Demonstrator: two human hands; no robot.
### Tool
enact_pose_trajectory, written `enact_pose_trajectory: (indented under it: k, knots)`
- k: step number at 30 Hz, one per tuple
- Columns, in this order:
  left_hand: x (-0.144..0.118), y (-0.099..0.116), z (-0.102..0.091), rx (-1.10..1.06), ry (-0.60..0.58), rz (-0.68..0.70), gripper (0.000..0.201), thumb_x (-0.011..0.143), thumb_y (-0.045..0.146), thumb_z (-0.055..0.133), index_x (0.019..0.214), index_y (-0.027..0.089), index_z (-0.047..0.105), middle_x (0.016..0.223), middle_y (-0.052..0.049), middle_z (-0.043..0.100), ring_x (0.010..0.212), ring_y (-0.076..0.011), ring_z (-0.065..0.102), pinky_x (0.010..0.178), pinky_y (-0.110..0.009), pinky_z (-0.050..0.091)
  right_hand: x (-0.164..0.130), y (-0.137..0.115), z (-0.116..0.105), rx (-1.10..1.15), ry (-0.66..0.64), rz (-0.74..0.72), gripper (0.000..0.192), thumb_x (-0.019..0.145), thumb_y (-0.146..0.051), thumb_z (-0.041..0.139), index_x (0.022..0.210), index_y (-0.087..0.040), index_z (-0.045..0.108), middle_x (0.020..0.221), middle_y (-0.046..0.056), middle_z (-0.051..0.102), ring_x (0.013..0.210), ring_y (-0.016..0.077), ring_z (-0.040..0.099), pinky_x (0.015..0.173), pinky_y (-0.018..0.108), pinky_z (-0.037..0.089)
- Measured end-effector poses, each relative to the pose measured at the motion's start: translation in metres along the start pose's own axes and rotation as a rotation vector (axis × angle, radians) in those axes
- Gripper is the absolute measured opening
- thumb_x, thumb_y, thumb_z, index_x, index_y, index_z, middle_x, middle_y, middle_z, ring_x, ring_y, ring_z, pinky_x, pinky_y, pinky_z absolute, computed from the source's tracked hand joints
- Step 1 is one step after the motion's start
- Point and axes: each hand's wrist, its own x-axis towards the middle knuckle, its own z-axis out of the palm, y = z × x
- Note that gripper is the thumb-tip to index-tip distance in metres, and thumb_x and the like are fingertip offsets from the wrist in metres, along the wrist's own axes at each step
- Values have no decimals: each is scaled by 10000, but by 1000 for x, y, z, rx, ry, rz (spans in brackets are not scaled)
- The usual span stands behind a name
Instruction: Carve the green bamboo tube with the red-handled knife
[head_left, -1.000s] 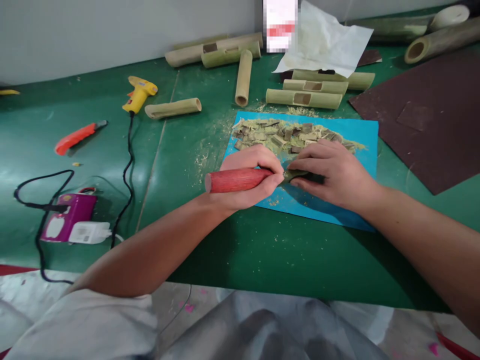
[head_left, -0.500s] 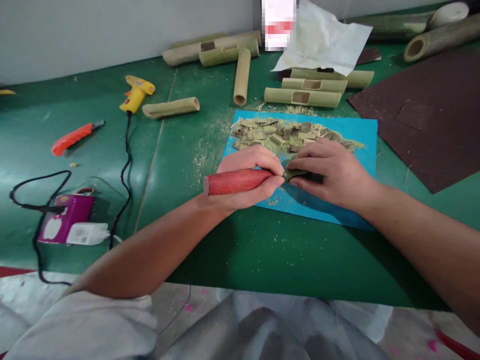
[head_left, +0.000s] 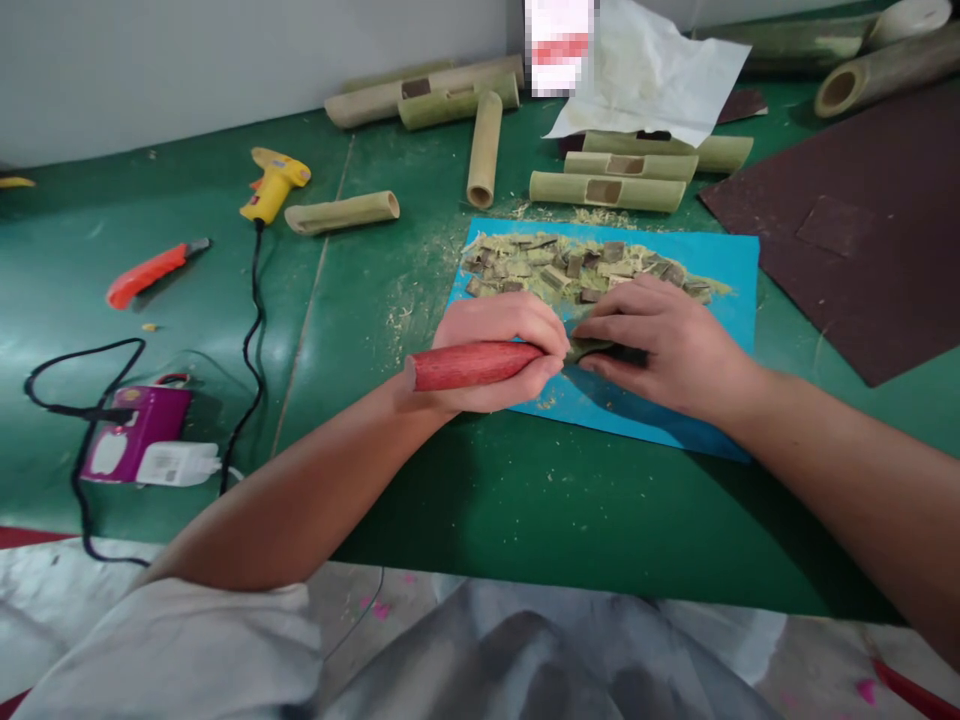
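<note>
Bamboo piece [head_left: 592,349] lies on the blue mat [head_left: 720,290], pinned under your right hand [head_left: 660,345]; your left hand [head_left: 499,345] clenches the red-handled tool [head_left: 469,364]. You seem mid-carving; push gently, fingers clear.

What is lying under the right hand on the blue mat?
Under the right hand only the dark green end of a small piece shows, resting on the blue mat. The rest is covered, as is the tip of the red-handled tool in the left hand.
</note>
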Motion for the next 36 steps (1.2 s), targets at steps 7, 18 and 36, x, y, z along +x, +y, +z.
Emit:
enact_pose_trajectory:
  k: [7,18,36]
  knots:
    - [-3,-2,4,-40,126,17,184,935,272,665,754,241,648,682,14,731,599,-129,695,594,-281,576,1,1,3,44,23,-43,245,1027,-349,631,1108,-208,815,1041,125,772,964,279,674,879,442,532]
    - [-6,-8,10,-68,279,86,296,945,309,680,678,205,605,613,24,667,529,-94,618,523,-245,486,0,4,4,40,48,-66,230,1031,-346,647,1107,-210,817,1030,109,764,940,261,666,853,420,523]
    - [-4,-4,2,3,65,28,114,933,302,804,944,203,748,905,-33,828,857,-149,801,839,-264,654,1,4,4,31,53,-65,247,1030,-335,653,1123,-180,821,1028,126,775,947,277,683,862,439,536]
